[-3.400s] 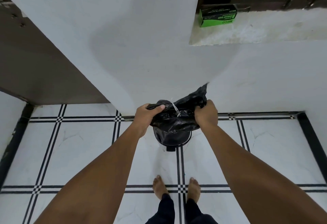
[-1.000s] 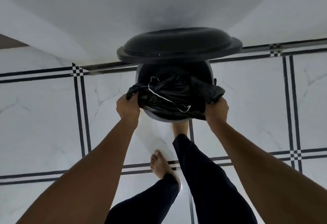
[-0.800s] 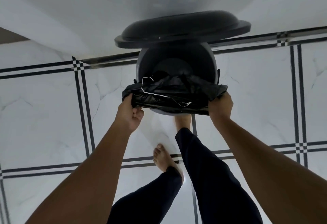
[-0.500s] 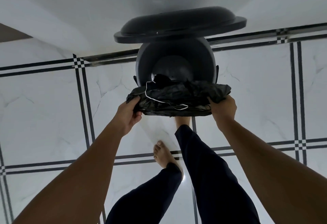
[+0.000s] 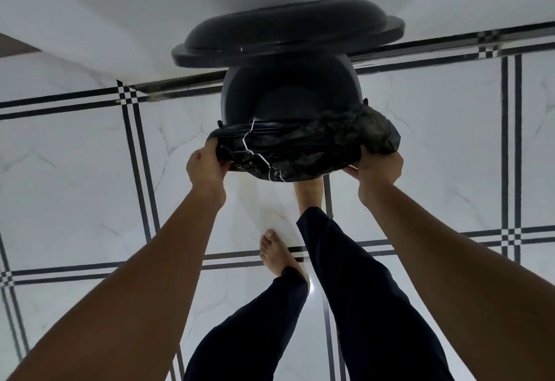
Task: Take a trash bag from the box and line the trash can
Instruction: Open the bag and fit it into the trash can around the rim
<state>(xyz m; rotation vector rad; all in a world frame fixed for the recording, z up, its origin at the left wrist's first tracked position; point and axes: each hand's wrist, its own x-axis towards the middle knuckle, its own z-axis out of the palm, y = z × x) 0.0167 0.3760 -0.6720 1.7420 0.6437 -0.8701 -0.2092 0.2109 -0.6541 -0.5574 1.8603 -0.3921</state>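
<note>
Where bag [image 5: 303, 152] hides near rim, hands [image 5: 207, 167] [image 5: 379, 167] gripping its bunched ends.

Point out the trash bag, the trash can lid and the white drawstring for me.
trash bag [image 5: 315, 146]: head view, crumpled plastic along the can's near rim.
trash can lid [image 5: 288, 32]: head view, middle of the raised lid.
white drawstring [image 5: 247, 143]: head view, strand on the bag's left part.

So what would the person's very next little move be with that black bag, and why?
Probably spread the black trash bag open and pull its mouth back over the far rim of the trash can. The left hand and right hand grip it bunched across the near rim only, the can's inside looks bare, and the lid stands open.
</note>
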